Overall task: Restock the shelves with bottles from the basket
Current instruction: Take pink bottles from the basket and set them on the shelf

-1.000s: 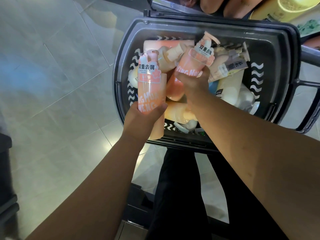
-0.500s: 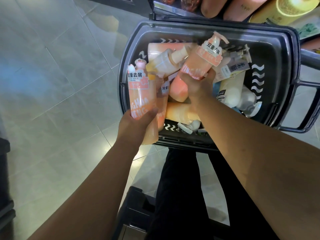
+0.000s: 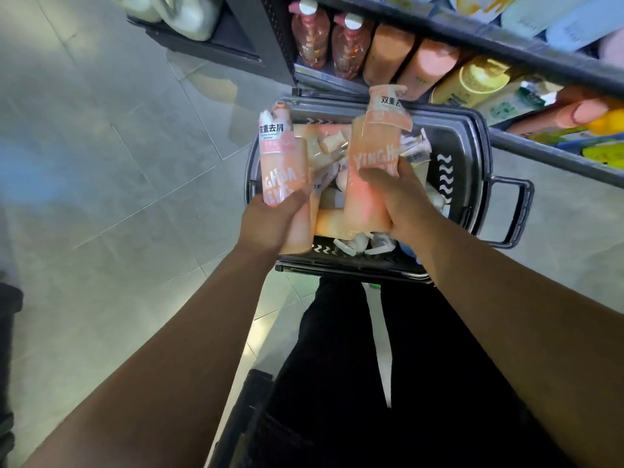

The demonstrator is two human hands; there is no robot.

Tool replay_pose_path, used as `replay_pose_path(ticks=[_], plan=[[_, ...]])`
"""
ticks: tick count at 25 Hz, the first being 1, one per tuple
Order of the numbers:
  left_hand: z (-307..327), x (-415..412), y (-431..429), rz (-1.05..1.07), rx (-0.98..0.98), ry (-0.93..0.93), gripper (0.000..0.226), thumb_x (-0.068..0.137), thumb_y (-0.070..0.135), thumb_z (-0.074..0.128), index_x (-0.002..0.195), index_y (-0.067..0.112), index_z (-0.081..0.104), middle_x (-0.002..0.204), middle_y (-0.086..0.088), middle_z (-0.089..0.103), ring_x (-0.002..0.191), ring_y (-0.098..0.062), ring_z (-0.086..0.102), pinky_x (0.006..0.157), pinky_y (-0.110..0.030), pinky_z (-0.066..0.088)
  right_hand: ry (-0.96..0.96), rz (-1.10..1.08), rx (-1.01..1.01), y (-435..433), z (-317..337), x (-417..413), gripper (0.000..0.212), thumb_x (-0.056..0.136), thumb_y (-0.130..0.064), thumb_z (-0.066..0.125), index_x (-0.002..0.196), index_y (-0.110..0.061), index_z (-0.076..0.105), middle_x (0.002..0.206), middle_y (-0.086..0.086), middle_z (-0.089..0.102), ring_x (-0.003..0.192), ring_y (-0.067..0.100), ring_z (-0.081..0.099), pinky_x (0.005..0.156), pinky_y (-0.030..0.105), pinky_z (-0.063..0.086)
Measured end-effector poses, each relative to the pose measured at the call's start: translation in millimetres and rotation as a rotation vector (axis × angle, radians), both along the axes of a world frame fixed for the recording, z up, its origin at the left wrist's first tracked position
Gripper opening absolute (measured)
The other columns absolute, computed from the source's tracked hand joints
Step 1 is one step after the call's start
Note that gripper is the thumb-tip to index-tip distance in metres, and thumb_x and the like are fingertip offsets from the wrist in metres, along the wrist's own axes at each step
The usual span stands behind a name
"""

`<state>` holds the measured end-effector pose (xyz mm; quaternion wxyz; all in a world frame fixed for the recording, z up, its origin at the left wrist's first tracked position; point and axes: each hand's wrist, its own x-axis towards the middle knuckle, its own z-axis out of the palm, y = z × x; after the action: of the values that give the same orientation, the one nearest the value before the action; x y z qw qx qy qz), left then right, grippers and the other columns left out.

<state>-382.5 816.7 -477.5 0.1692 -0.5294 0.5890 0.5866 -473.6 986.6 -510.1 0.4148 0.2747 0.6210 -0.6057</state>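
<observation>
A dark plastic basket (image 3: 472,170) stands on the floor below me, holding several peach and white bottles. My left hand (image 3: 270,221) grips the lower half of an upright peach pump bottle (image 3: 283,163) over the basket's left rim. My right hand (image 3: 401,201) grips a second peach bottle (image 3: 369,157) of the same kind, raised over the basket's middle with its cap pointing toward the shelf. The shelf (image 3: 506,52) runs across the top right with rows of bottles lying cap-forward.
The lowest shelf row holds two clear reddish bottles (image 3: 327,38), peach bottles (image 3: 405,62) and a yellow bottle (image 3: 472,82). The basket's handle (image 3: 516,214) sticks out to the right. Grey floor tiles (image 3: 118,163) spread to the left. My dark trousers (image 3: 371,366) fill the bottom.
Both hands have lifted their peach bottles up out of the basket and upright. The view has tilted up, bringing the shelf rows into sight.
</observation>
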Motion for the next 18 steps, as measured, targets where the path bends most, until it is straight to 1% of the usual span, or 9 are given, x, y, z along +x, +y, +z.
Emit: replay_pose_path(ticks=[2, 4, 7, 9, 10, 12, 14, 16, 18], plan=[[29.1, -7.1, 2.4, -0.026, 0.014, 0.035, 0.026, 0.072, 0.043, 0.081, 0.085, 0.024, 0.069, 0.092, -0.001, 0.075, 0.086, -0.022, 0.072, 0.076, -0.037, 0.059, 0.024, 0.013, -0.003, 8.5, 38.2, 3.1, 0.051, 0.084, -0.025, 0.071, 0.13, -0.022, 0.048, 0.11, -0.002, 0.068, 0.095, 0.019, 0.069, 0.074, 0.042, 0.058], [62.5, -12.9, 6.3, -0.057, 0.038, 0.091, 0.03, 0.069, 0.048, 0.08, 0.086, 0.025, 0.07, 0.09, -0.001, 0.075, 0.086, -0.022, 0.071, 0.083, -0.042, 0.058, 0.072, 0.025, -0.009, 17.9, 78.1, 3.5, 0.052, 0.084, -0.025, 0.071, 0.13, -0.019, 0.048, 0.11, 0.0, 0.068, 0.093, 0.019, 0.069, 0.072, 0.04, 0.059], [107.9, -18.3, 17.5, -0.119, 0.043, 0.174, 0.04, 0.062, 0.059, 0.076, 0.086, 0.027, 0.072, 0.089, 0.0, 0.076, 0.089, -0.024, 0.072, 0.087, -0.048, 0.058, 0.182, 0.058, -0.039, 32.5, 131.7, 2.5, 0.061, 0.077, -0.029, 0.073, 0.13, -0.012, 0.049, 0.111, 0.01, 0.068, 0.092, 0.022, 0.07, 0.072, 0.04, 0.058], [141.7, -22.3, 27.9, -0.166, 0.046, 0.246, 0.034, 0.068, 0.057, 0.075, 0.085, 0.029, 0.072, 0.092, -0.001, 0.076, 0.091, -0.027, 0.072, 0.089, -0.051, 0.056, 0.234, 0.027, -0.012, 43.0, 168.6, 3.3, 0.069, 0.064, -0.039, 0.076, 0.124, -0.017, 0.052, 0.107, 0.008, 0.068, 0.092, 0.024, 0.069, 0.075, 0.042, 0.057], [156.8, -23.8, 33.5, -0.186, 0.067, 0.279, 0.03, 0.072, 0.057, 0.075, 0.086, 0.03, 0.073, 0.093, -0.002, 0.076, 0.091, -0.027, 0.072, 0.089, -0.051, 0.056, 0.254, 0.008, 0.0, 48.1, 185.5, 4.4, 0.067, 0.059, -0.042, 0.075, 0.119, -0.022, 0.053, 0.105, 0.005, 0.068, 0.093, 0.024, 0.068, 0.078, 0.045, 0.056], [189.0, -29.5, 46.8, -0.221, 0.084, 0.322, 0.03, 0.084, 0.057, 0.066, 0.086, 0.027, 0.07, 0.089, -0.002, 0.075, 0.083, -0.024, 0.072, 0.081, -0.043, 0.059, 0.31, -0.022, -0.009, 61.4, 216.3, 8.5, 0.061, 0.058, -0.043, 0.075, 0.113, -0.028, 0.056, 0.103, 0.001, 0.07, 0.096, 0.023, 0.068, 0.085, 0.048, 0.055], [219.3, -39.4, 61.8, -0.286, 0.063, 0.357, 0.037, 0.091, 0.06, 0.05, 0.088, 0.025, 0.065, 0.085, 0.001, 0.072, 0.079, -0.018, 0.07, 0.068, -0.032, 0.057, 0.37, -0.057, -0.006, 77.5, 244.8, 10.8, 0.061, 0.063, -0.044, 0.074, 0.119, -0.028, 0.055, 0.106, -0.001, 0.07, 0.098, 0.021, 0.068, 0.088, 0.048, 0.055], [246.6, -51.3, 77.2, -0.312, 0.075, 0.383, 0.04, 0.091, 0.062, 0.045, 0.091, 0.026, 0.063, 0.083, 0.005, 0.07, 0.075, -0.012, 0.069, 0.059, -0.026, 0.051, 0.442, -0.094, -0.005, 93.4, 271.7, 9.3, 0.053, 0.075, -0.037, 0.073, 0.122, -0.024, 0.054, 0.107, 0.0, 0.07, 0.095, 0.016, 0.069, 0.083, 0.043, 0.056], [273.1, -63.3, 95.9, -0.316, 0.152, 0.454, 0.04, 0.092, 0.058, 0.05, 0.102, 0.022, 0.066, 0.081, 0.006, 0.073, 0.072, -0.009, 0.07, 0.057, -0.023, 0.052, 0.509, -0.15, -0.01, 110.5, 299.7, 7.1, 0.045, 0.08, -0.031, 0.071, 0.121, -0.019, 0.055, 0.104, 0.001, 0.07, 0.088, 0.012, 0.07, 0.073, 0.035, 0.054]])
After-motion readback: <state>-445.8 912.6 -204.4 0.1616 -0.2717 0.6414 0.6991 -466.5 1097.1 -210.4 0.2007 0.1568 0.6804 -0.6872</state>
